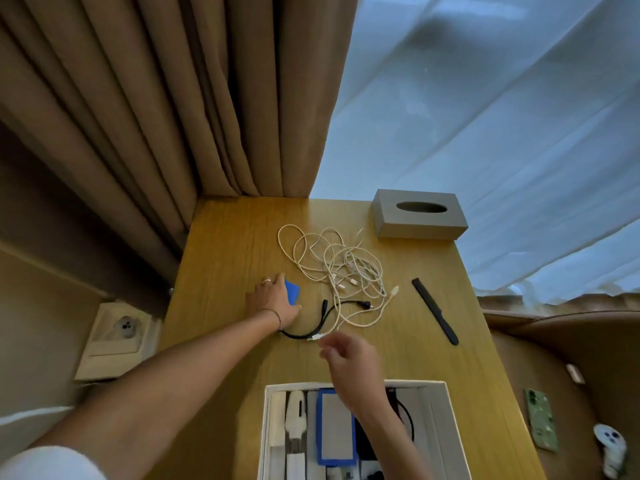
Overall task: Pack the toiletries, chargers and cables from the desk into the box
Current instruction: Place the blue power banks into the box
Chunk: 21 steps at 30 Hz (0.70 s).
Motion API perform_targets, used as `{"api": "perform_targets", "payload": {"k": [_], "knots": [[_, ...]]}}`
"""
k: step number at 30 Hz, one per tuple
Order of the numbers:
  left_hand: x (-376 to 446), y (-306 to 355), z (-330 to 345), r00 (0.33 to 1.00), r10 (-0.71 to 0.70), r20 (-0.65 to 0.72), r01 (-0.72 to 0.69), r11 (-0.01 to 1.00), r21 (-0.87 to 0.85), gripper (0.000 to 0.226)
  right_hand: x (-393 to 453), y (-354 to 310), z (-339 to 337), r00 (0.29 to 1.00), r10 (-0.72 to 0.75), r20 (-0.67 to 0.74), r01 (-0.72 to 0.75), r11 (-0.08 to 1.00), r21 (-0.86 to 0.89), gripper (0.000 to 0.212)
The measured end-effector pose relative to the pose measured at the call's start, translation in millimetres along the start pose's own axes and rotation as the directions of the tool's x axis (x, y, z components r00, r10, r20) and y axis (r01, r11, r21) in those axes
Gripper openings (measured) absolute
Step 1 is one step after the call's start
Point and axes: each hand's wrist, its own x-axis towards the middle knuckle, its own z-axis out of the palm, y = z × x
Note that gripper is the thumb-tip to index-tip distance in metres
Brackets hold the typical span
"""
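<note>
We read no legible brand or writing on any item. Our left hand (pixel 273 301) lies on the wooden desk (pixel 228 244), fingers curled round a small flat blue object (pixel 293 292). Our right hand (pixel 349 358), loosely curled and blurred, hovers above the open white box (pixel 450 410), holding nothing. The tangled white cables (pixel 341 268) lie mid-desk, a short black cable (pixel 313 329) beside them.

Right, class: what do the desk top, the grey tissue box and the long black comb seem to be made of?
Yellow-brown desk top: probably wood or wood-look laminate, with fine straight grain lines and a soft sheen.
Grey rectangular tissue box: matte, sharp-edged, with an oval slot; card or a covered rigid shell, unclear.
Long black comb: likely moulded plastic, uniformly dark and thin.
</note>
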Motion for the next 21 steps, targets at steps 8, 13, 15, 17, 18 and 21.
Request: {"api": "perform_targets", "payload": {"k": [8,13,15,17,18,21], "knots": [[31.5,-5.4,-7.0,0.996,0.046,0.073,-0.043,0.998,-0.034,0.068,1.8,7.3,0.6,0.998,0.051,0.025,-0.052,0.998,0.046,0.021],[13.0,-18.7,-23.9,0.992,-0.001,0.126,0.049,0.925,-0.378,0.052,7.5,5.6,-1.1,0.995,0.063,0.077,-0.067,0.997,0.041,0.021],[-3.7,-23.0,-31.9,0.994,-0.004,0.108,0.057,0.868,-0.493,0.046,10.9,2.2,2.0,0.993,0.056,0.106,-0.059,0.998,0.024,0.023],[-25.2,-25.8,-40.8,0.996,-0.004,0.085,0.057,0.772,-0.633,0.041,11.5,-5.1,6.3,0.993,0.040,0.113,-0.048,0.997,0.066,0.036],[-37.6,-26.6,-45.9,0.998,-0.011,0.069,0.056,0.712,-0.700,0.040,11.2,-9.2,8.5,0.993,0.032,0.111,-0.044,0.993,0.105,0.045],[-78.1,-23.7,-60.7,0.998,-0.040,0.038,0.054,0.552,-0.832,0.047,7.1,-21.4,15.1,0.995,-0.013,0.099,-0.014,0.963,0.268,0.061]]}}
